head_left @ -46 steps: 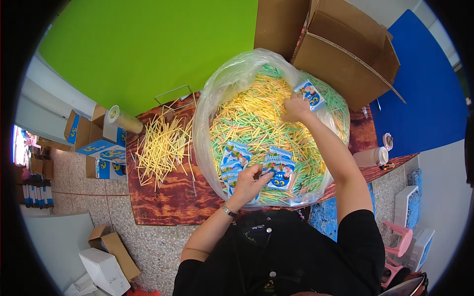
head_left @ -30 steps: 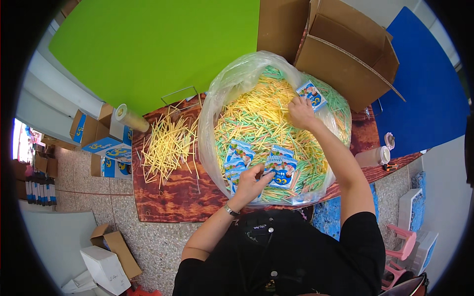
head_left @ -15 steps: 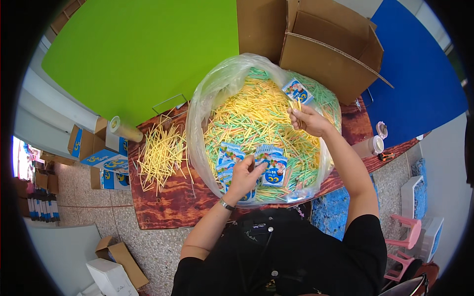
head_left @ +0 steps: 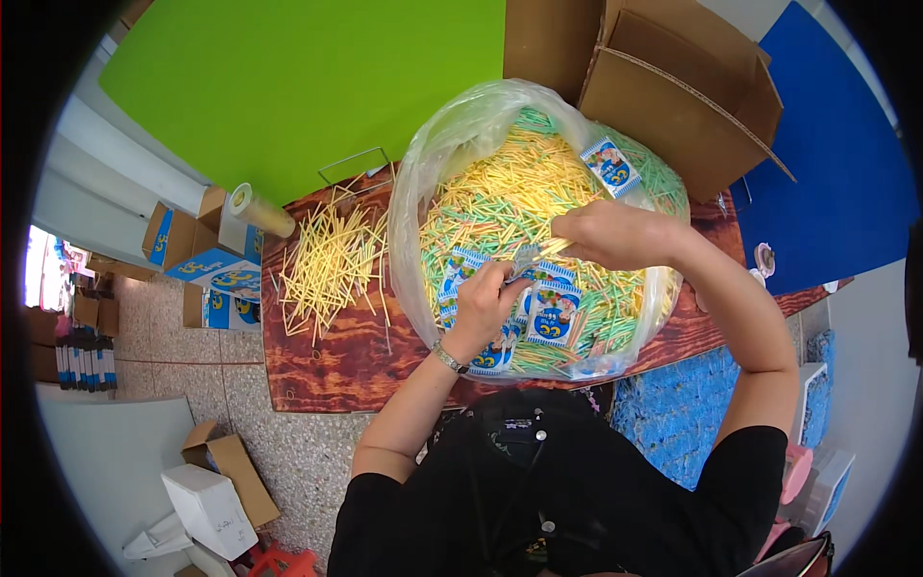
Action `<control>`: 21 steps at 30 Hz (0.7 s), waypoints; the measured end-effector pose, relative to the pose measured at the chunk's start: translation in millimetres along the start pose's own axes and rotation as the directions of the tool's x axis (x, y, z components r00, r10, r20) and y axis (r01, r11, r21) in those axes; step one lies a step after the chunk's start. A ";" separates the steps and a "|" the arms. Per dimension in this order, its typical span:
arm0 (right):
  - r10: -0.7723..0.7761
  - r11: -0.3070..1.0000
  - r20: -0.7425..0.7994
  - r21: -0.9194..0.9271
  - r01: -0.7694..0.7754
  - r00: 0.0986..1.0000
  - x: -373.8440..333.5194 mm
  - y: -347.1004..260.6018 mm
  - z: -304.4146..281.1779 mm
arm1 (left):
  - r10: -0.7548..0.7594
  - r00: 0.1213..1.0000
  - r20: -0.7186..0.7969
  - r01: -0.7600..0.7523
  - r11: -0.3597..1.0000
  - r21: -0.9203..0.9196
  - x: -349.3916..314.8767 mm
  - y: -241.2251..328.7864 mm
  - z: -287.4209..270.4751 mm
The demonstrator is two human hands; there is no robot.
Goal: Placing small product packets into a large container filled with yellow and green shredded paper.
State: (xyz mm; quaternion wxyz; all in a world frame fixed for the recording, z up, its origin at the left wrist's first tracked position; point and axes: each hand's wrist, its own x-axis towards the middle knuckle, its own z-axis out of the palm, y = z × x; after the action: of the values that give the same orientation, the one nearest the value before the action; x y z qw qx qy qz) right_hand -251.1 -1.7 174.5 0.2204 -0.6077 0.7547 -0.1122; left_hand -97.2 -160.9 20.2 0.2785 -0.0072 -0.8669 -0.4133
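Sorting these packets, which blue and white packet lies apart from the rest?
The packet at the far edge of the bag, alone on the sticks; the others cluster by the hands.

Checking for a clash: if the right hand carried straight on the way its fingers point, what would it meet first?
Probably the left hand. The right hand points left and slightly down, straws pinched at its fingertips, over the straw-filled bag; depth is unclear.
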 end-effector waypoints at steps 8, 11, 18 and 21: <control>0.215 0.915 0.257 -0.390 -0.102 0.942 29.8 -31.1 -17.7 | 0.120 0.990 -0.075 -0.119 0.992 0.030 -0.4 -1.8 -11.0; 0.255 0.900 0.273 -0.418 -0.125 0.927 36.6 -38.3 -16.2 | 0.155 0.984 -0.093 -0.152 0.988 0.039 0.5 -1.8 -12.1; 0.250 0.876 0.314 -0.477 -0.076 0.916 45.7 -54.9 -23.3 | 0.274 0.953 -0.127 -0.260 0.959 0.115 1.6 -3.0 -14.0; 0.184 0.886 0.324 -0.464 -0.014 0.928 38.3 -74.6 -26.1 | 0.250 0.954 -0.168 -0.234 0.966 0.108 -1.6 -2.3 -16.1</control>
State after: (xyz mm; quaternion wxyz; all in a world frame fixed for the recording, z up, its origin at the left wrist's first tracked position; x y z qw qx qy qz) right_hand -204.9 -59.0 222.5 0.2122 -0.6123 0.7371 0.1915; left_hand -88.8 -173.7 25.9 0.4044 -0.0638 -0.8478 -0.3372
